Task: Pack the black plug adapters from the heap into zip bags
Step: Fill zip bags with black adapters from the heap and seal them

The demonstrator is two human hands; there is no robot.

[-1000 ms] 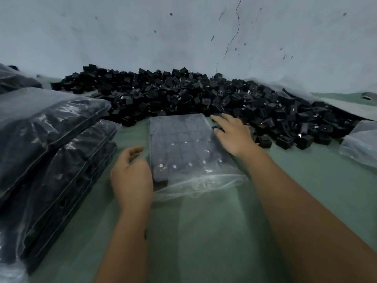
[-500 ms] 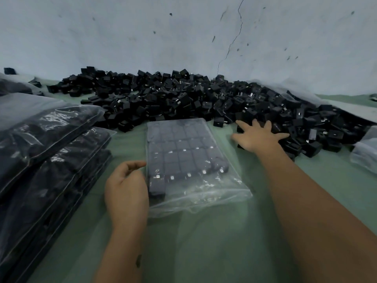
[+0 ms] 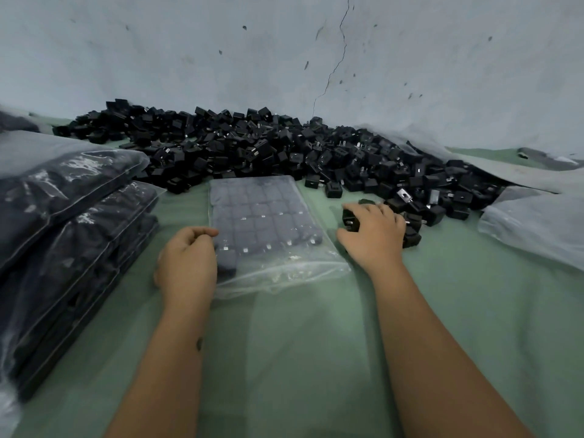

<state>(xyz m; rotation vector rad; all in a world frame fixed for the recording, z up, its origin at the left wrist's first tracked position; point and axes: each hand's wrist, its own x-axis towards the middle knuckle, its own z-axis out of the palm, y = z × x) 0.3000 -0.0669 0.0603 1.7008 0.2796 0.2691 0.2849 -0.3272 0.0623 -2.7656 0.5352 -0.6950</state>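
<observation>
A large heap of black plug adapters [image 3: 268, 147] lies along the wall. In front of it a clear zip bag [image 3: 262, 229] lies flat, filled with rows of adapters, its mouth end toward me. My left hand [image 3: 186, 260] rests at the bag's left near corner, fingers loosely curled; whether it pinches the plastic is hidden. My right hand [image 3: 374, 232] is just right of the bag, fingers curled over black adapters [image 3: 350, 218] at the heap's near edge.
Filled zip bags [image 3: 69, 216] are stacked at the left. A pile of empty clear bags [image 3: 537, 222] lies at the right. Green cloth [image 3: 300, 343] covers the surface in front. A grey cracked wall [image 3: 316, 58] backs the heap.
My right hand left the top of the bag, reached into the heap, and has come back toward the bag's right side with adapters under its fingers. My left hand stayed at the bag's corner.
</observation>
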